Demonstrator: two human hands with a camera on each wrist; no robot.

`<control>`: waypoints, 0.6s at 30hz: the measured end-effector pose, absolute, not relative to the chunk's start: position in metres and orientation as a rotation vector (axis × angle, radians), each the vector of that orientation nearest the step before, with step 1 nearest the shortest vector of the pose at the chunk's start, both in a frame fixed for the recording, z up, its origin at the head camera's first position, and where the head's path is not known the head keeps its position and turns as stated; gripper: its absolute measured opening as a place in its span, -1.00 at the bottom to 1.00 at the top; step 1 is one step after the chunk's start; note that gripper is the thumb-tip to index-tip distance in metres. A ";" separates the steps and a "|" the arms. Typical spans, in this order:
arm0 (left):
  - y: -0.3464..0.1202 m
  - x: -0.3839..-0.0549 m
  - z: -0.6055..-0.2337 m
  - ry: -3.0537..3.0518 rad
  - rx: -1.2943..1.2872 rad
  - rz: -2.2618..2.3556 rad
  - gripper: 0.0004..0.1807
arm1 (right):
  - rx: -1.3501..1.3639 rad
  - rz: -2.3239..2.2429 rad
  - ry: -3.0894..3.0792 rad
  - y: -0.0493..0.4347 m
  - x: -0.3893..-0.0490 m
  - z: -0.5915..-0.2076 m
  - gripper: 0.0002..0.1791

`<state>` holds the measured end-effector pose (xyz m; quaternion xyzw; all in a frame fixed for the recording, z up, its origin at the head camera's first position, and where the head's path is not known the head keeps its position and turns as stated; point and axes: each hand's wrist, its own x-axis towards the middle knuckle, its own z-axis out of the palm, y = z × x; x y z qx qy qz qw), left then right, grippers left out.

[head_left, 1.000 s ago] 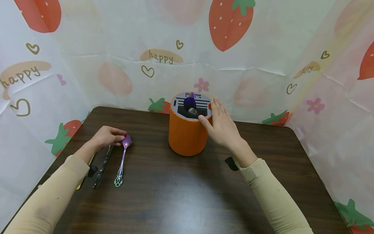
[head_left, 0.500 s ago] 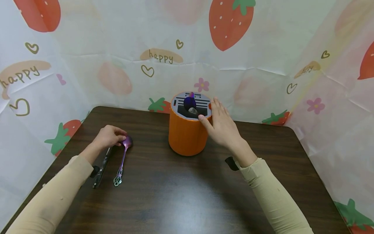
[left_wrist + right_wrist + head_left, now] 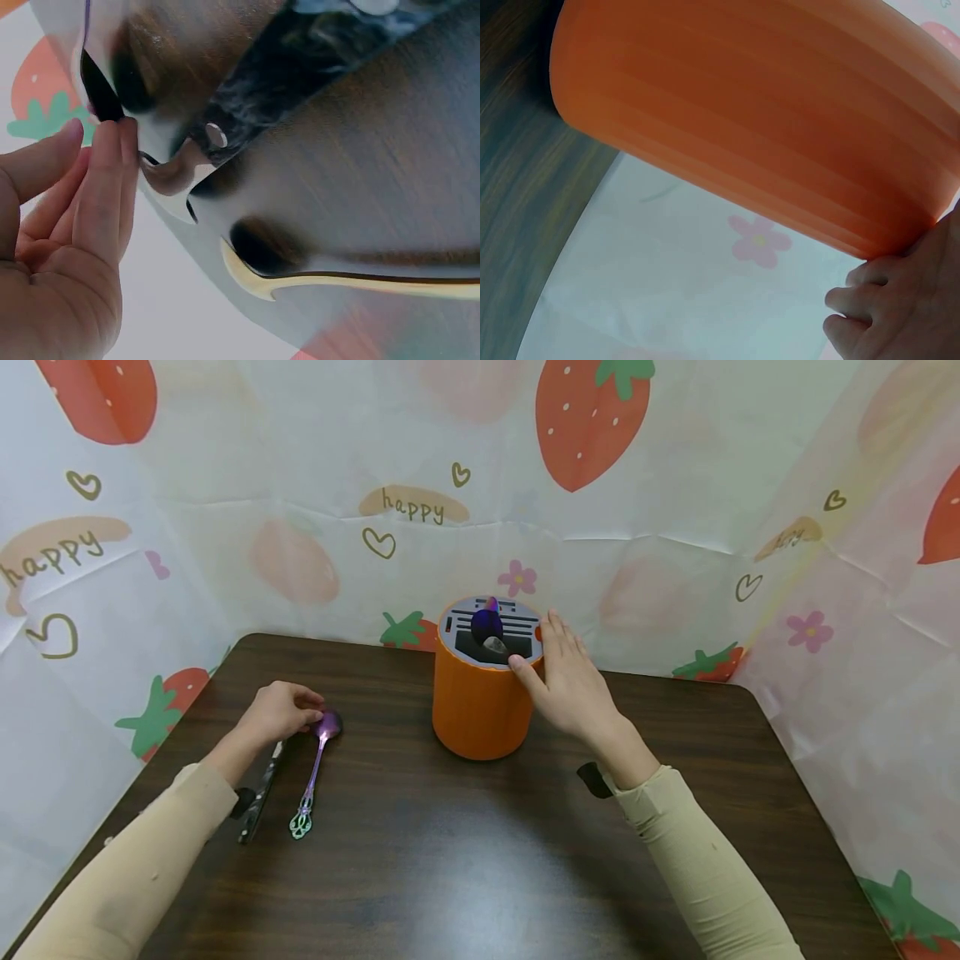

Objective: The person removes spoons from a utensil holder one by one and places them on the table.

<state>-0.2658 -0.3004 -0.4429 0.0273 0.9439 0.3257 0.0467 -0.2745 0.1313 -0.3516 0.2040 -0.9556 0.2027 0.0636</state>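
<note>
My left hand (image 3: 279, 710) pinches the edge of a purple spoon's bowl (image 3: 330, 725); the spoon's ornate openwork handle (image 3: 302, 820) points toward me on the table. In the left wrist view the dark bowl (image 3: 99, 86) meets the fingertips. Beside it lies a long piece with a black marbled handle (image 3: 262, 94) and silver end. My right hand (image 3: 576, 685) rests against the side of an orange cylindrical holder (image 3: 482, 714), fingers straight, thumb at the front of its rim. A dark purple utensil head (image 3: 487, 625) and a silvery one (image 3: 495, 645) show at the holder's grey slotted top.
A slim gold utensil (image 3: 360, 283) with a curved tip lies left of the marbled piece; in the head view my left forearm hides it. The brown wooden table (image 3: 480, 860) ends at a white strawberry-print cloth (image 3: 300, 443) behind and on both sides.
The spoon's bowl has shifted slightly right and toward me, while its handle end moved slightly left. My left forearm swung slightly right, covering the gold utensil. The right hand and holder stayed still.
</note>
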 end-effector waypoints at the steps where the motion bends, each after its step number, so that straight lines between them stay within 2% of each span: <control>1: -0.301 -0.265 -0.443 2.890 0.093 0.983 -0.66 | 0.616 0.614 -2.885 0.131 -0.274 -0.352 0.06; 8: -0.297 -0.264 -0.438 2.968 0.135 0.938 -0.52 | 0.620 0.627 -2.887 0.132 -0.273 -0.351 0.05; 18: -0.267 -0.255 -0.408 3.060 0.169 1.229 -0.51 | 0.625 0.639 -2.886 0.131 -0.273 -0.351 0.05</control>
